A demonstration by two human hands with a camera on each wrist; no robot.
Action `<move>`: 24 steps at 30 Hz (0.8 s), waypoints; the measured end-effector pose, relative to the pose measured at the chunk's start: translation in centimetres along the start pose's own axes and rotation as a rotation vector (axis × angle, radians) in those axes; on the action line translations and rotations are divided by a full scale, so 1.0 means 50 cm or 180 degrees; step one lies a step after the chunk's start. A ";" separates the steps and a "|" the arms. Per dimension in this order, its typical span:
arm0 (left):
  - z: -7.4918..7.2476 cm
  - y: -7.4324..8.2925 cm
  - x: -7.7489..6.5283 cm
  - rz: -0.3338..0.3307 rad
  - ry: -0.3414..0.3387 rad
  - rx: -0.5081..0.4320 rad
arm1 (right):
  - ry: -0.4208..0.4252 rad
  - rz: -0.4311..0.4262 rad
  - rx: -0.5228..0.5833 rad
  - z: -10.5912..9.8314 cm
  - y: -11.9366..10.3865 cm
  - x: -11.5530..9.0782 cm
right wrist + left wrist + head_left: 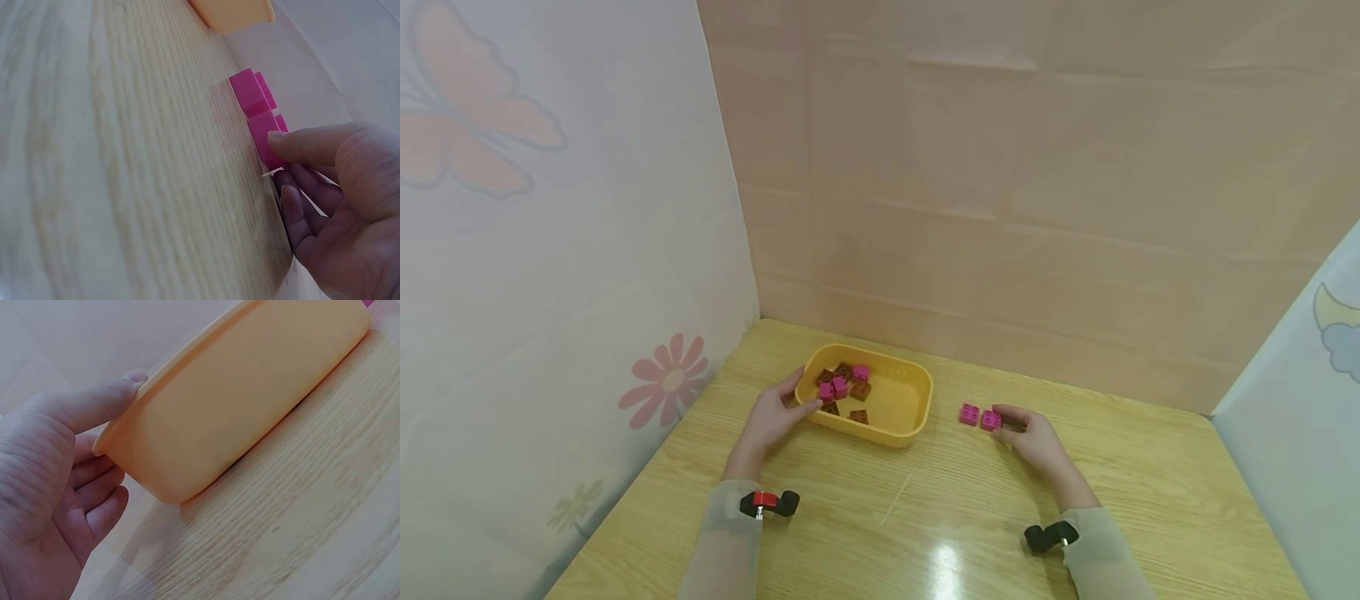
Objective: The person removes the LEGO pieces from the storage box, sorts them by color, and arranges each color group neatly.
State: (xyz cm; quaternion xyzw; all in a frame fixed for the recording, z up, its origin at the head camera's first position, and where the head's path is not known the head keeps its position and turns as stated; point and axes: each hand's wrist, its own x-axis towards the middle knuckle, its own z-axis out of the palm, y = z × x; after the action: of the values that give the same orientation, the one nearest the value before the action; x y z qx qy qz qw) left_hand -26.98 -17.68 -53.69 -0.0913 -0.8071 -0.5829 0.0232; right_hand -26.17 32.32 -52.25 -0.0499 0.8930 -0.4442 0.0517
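A yellow plastic basin (895, 400) stands on the table, with several brown and pink building blocks in its left half. My left hand (772, 417) holds the basin's left end. In the left wrist view the thumb lies along the rim and the other fingers bend behind the end wall. To the right of the basin, two pink building blocks sit on the wood side by side. My right hand (1033, 437) pinches the right-hand pink block (265, 140) between thumb and fingers. The other pink block (969, 414) stands just left of it, untouched by the fingers.
The wooden table (850, 508) meets a tan backdrop (1000, 208) at the back. A printed panel (587, 250) rises on the left, and another panel (1292, 442) stands on the right. Each wrist wears a black strap-on camera mount.
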 end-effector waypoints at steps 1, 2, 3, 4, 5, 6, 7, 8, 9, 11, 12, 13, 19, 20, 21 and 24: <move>0.000 -0.001 0.000 0.0000 0.0001 0.0000 | 0.0004 0.0003 -0.0013 0.000 0.000 0.000; 0.000 -0.001 0.001 0.0003 0.0002 0.0001 | 0.0008 0.0006 -0.0032 0.000 -0.001 0.000; 0.000 -0.001 0.001 0.0006 0.0001 -0.0007 | 0.0012 0.0003 -0.0038 0.001 -0.001 -0.001; 0.000 -0.002 0.001 0.0011 0.0002 -0.0005 | 0.0016 -0.0001 -0.0041 0.001 -0.001 -0.001; 0.000 -0.002 0.001 0.0015 0.0002 -0.0005 | 0.0017 -0.0003 -0.0034 0.001 -0.003 -0.002; 0.000 -0.002 0.001 0.0024 -0.0001 -0.0010 | 0.0017 -0.0006 -0.0034 0.002 -0.004 -0.004; 0.000 -0.002 0.001 0.0030 -0.0002 -0.0021 | 0.0017 -0.0008 -0.0036 0.002 -0.006 -0.005; 0.000 -0.002 0.001 0.0037 -0.0004 -0.0029 | 0.0017 -0.0014 -0.0031 0.002 -0.007 -0.006; 0.000 -0.002 0.001 0.0043 -0.0004 -0.0034 | 0.0018 -0.0021 -0.0023 0.002 -0.007 -0.006; 0.000 -0.001 0.001 0.0058 -0.0006 -0.0038 | 0.0019 -0.0020 -0.0024 0.002 -0.008 -0.007; 0.000 -0.001 0.001 0.0063 -0.0005 -0.0040 | 0.0023 -0.0025 -0.0038 0.002 -0.008 -0.006; 0.000 -0.002 0.002 0.0066 -0.0005 -0.0040 | 0.0023 -0.0024 -0.0041 0.003 -0.007 -0.006; 0.000 -0.003 0.003 0.0044 -0.0007 -0.0028 | 0.0039 -0.0030 -0.0078 0.002 -0.005 -0.004; 0.000 -0.004 0.003 0.0034 -0.0001 -0.0028 | 0.0049 -0.0024 -0.0080 0.002 -0.005 -0.004; 0.001 -0.004 0.003 0.0028 0.0000 -0.0030 | 0.0060 -0.0015 -0.0082 0.002 -0.005 -0.003; 0.001 -0.004 0.002 0.0014 0.0015 -0.0044 | 0.0058 -0.0033 -0.0112 0.002 -0.004 -0.003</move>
State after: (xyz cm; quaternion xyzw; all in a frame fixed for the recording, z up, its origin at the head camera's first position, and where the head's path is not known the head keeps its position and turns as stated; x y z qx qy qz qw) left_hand -27.13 -17.69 -53.86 -0.0919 -0.8027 -0.5886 0.0257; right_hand -25.98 32.15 -52.11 -0.0515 0.9008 -0.4292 0.0404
